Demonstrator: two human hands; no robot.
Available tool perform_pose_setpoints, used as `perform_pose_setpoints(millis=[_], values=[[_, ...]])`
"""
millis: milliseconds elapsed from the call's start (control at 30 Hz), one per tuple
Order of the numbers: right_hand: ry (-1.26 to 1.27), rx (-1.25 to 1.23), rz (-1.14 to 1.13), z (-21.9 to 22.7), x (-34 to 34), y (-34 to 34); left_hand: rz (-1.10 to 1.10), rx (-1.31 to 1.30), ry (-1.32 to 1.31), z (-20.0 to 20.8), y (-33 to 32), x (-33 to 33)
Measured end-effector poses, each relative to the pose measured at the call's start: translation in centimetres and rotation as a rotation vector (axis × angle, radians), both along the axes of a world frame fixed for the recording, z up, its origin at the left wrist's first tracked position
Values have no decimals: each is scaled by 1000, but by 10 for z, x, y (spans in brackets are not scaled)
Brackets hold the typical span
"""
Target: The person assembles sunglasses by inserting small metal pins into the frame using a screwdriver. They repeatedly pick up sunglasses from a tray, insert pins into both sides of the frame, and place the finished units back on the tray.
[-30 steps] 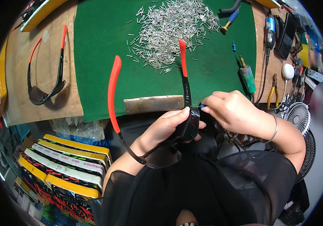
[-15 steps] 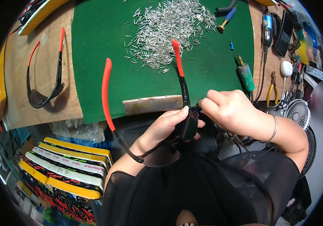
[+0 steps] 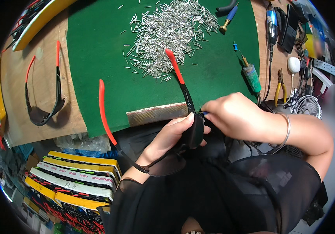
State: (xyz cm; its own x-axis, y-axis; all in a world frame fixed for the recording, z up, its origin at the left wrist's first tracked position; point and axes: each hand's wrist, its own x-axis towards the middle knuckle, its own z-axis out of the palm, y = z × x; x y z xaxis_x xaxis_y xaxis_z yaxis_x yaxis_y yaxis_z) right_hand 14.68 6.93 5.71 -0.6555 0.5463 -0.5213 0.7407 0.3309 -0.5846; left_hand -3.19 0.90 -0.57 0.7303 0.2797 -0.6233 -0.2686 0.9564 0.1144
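Observation:
My left hand [image 3: 166, 140] is closed around a pair of black wraparound sunglasses [image 3: 187, 96] with red temple tips, held over the mat's near edge. Its thumb presses near the hinge of the right-hand temple; the other temple [image 3: 103, 111] sticks out forward to the left. My right hand [image 3: 241, 119] is closed in a pinch beside that hinge. Between its fingers shows a thin rod with a blue part [image 3: 205, 113], its end at the hinge. The fingers partly hide it, so its exact kind is unclear.
A heap of small metal pins [image 3: 163, 41] lies on the green mat [image 3: 93, 62]. A ridged metal strip [image 3: 155, 114] rests along its near edge. Second sunglasses [image 3: 47, 119] stand left. Rightward are a green-handled tool [image 3: 250, 76], pliers [image 3: 280, 87] and a fan [image 3: 308, 107]. Stacked trays [image 3: 73, 177] stand lower left.
My right hand has turned slightly, and the blue part of the rod now shows between its fingers. The sunglasses' temple tips have shifted left and toward me. The whole view has shifted a little.

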Motion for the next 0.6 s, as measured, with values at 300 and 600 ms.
perform_pose_setpoints(millis=[300, 600], values=[[-21, -149, -109, 14, -9, 12, -6, 25, -88, -9, -2, -2], [43, 97, -74, 15, -5, 0, 43, 39, -108, -9, -4, -1]])
